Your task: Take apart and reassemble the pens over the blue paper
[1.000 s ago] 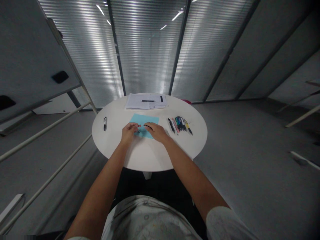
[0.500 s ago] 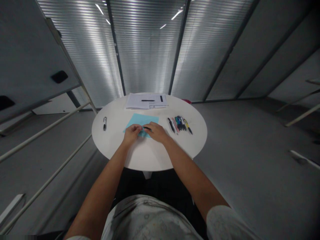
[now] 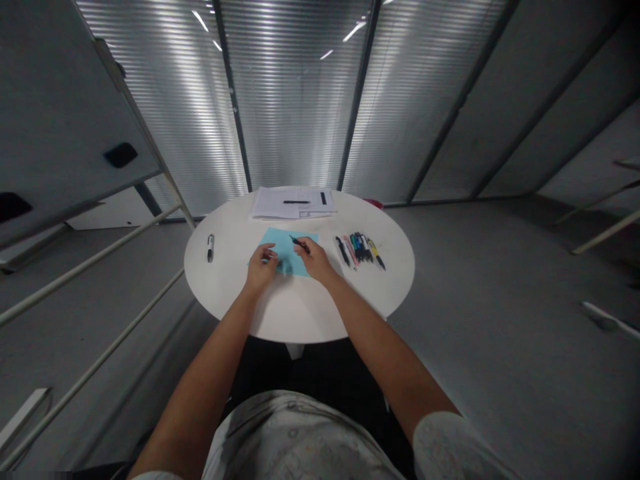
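A light blue sheet (image 3: 296, 261) lies on the round white table (image 3: 300, 313). Over its right part, my right hand (image 3: 316, 259) grips a black pen (image 3: 299, 244), whose tip points up and to the left. My left hand (image 3: 262, 267) rests at the sheet's left edge with its fingers curled and somewhat apart. The small size of the view hides whether anything lies between the left fingertips.
Several pens and markers (image 3: 361, 248) lie in a row right of the sheet. A marker (image 3: 211, 248) lies at the left. White papers (image 3: 275, 203) with a black pen (image 3: 297, 202) on them are at the back. A metal-framed board (image 3: 65, 100) stands left.
My hands have moved apart. The pen, formerly between both hands, is now in my right hand alone, its tip turned further up. My left fingers have loosened.
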`<state>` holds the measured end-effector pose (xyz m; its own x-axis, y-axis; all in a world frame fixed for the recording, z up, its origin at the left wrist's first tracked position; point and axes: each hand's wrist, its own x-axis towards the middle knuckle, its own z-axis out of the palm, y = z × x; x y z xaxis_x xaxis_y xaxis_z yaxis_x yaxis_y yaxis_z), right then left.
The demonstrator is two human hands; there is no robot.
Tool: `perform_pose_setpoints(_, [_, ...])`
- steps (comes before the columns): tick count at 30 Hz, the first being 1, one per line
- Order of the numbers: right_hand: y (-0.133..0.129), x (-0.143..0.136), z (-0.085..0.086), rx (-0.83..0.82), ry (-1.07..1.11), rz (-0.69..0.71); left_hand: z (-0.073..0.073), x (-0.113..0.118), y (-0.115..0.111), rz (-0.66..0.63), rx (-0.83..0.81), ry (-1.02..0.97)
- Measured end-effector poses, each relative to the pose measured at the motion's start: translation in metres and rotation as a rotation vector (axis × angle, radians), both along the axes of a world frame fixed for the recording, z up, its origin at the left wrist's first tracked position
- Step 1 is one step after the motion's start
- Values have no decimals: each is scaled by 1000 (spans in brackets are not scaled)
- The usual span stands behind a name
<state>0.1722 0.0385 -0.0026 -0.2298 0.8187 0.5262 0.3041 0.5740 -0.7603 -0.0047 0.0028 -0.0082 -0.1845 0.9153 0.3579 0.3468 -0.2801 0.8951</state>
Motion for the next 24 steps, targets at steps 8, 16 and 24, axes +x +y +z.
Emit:
perform_pose_setpoints(8, [6,8,2,-9,86,-93,7,6,-12,233,-118,755])
perform_pose_setpoints(16, [3,7,0,68,-135,-51,5,5,-9,197,-111,785])
perform_pose_setpoints(24, [0,9,0,71,-360,-22,8,11,-16,5,7,940])
